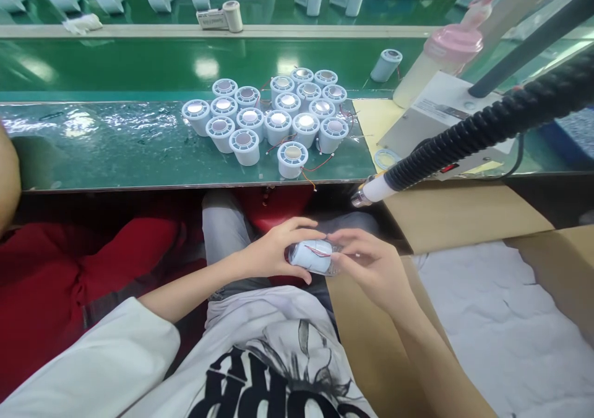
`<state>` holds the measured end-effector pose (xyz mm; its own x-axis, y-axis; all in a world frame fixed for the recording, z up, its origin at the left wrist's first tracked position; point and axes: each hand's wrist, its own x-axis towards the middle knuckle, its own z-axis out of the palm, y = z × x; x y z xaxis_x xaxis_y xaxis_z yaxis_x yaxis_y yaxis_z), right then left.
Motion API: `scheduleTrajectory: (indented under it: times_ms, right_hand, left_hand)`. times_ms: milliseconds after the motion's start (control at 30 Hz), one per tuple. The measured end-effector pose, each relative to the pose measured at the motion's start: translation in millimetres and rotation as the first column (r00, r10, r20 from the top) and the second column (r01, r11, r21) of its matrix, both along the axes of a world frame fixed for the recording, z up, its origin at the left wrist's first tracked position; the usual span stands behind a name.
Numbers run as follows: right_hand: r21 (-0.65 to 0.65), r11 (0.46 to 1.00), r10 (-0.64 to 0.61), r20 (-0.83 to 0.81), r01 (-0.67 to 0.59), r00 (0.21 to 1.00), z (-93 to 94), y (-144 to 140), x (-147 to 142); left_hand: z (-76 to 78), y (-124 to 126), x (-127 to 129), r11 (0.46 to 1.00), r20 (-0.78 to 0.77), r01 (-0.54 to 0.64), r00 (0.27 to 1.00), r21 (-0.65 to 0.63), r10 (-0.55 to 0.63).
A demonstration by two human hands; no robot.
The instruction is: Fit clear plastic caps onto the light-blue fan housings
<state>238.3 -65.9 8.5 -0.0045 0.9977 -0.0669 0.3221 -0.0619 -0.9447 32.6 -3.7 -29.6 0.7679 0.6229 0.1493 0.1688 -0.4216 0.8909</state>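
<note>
- My left hand (pixel 273 251) grasps a small pale cylinder (pixel 313 256) from its left end, with the thumb under it and the fingers curled over the top.
- My right hand (pixel 371 263) pinches the other end of the same cylinder, where something clear, maybe a film or cap, sits; I cannot tell which it is.
- The cylinder lies on its side between both hands, low over my lap, below the front edge of the desk (pixel 116 152). A thin red wire (pixel 318 251) runs across its side.
- I judge that the step in hand is fitting or checking this one piece by the fingertips. The next move calls for a steady grip from the left and fine work from the right, with care not to pull the wire.
- Just above the right hand hangs a nozzle (pixel 371 192) on a black ribbed hose (pixel 487 127), its tip pointing toward my hands.
- On the desk stands a cluster of upright cylinders (pixel 278 111), close together, with red wires between some of them.
- To the right is an open cardboard box (pixel 464 220) with white padding inside.
- The far end of the held cylinder is hidden by my fingers, and its wire ends cannot be seen.
- At the left edge, part of another person is cut off.
</note>
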Motion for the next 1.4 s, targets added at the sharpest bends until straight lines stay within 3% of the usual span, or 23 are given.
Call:
scheduleTrajectory:
  times_ms: [167,267,400,500,600,700,867,967,1067,1200,1267,1400]
  right_hand:
    - [-0.050,0.997,-0.072,-0.202,0.063,0.977,-9.0,3.4,3.6]
    - [-0.023,1.000,-0.014,-0.207,0.009,0.978,-11.5,0.4,6.9]
    - [0.150,0.961,0.211,0.137,-0.230,0.968,-13.2,-10.0,14.8]
    - [0.258,0.918,0.211,0.330,-0.303,0.920,-15.7,-16.3,18.4]
    - [0.297,0.898,0.215,0.346,-0.324,0.913,-18.0,-17.4,18.2]
    - [0.289,0.900,0.230,0.321,-0.326,0.919,-19.0,-15.8,16.4]
    - [0.208,0.924,0.282,0.197,-0.321,0.939,-17.5,-13.9,14.2]
    - [0.165,0.934,0.310,0.069,-0.317,0.948,-16.4,-12.4,11.8]
    - [0.134,0.957,0.268,-0.067,-0.257,0.961,-21.9,-10.9,8.3]
    - [0.078,0.997,0.018,-0.315,0.007,0.949,-46.5,-9.6,7.1]
    - [0.088,0.988,-0.084,-0.366,0.124,0.927,-62.4,-7.1,10.3]
    - [0.153,0.957,-0.170,-0.384,0.245,0.907,-85.6,4.4,20.6]
  left_hand:
    - [10.2,1.5,1.7,0.979,0.008,0.064,0.998,-0.196,-0.063]
    - [12.2,-0.9,2.3,0.924,0.016,0.024,1.000,-0.382,-0.019]
    - [9.2,-6.3,3.2,0.798,0.098,0.001,0.992,-0.603,0.074]
    - [7.8,-9.0,3.4,0.727,0.136,0.012,0.984,-0.687,0.112]
    - [8.3,-9.2,2.2,0.687,0.151,0.042,0.983,-0.726,0.100]
    - [10.5,-7.6,-1.3,0.706,0.129,0.027,0.987,-0.708,0.092]
    - [19.7,-7.3,-12.2,0.802,0.107,0.054,0.994,-0.595,0.012]
    - [23.7,-9.3,-17.5,0.803,0.129,0.070,0.992,-0.592,0.008]
    - [19.5,-7.2,-14.9,0.745,0.157,0.057,0.986,-0.665,0.064]
    - [-0.5,9.7,8.6,0.643,0.162,-0.012,0.964,-0.766,0.212]
    - [-11.3,23.0,27.3,0.637,0.171,-0.020,0.956,-0.771,0.238]
    - [-21.2,48.7,60.6,0.682,0.194,0.013,0.963,-0.731,0.189]
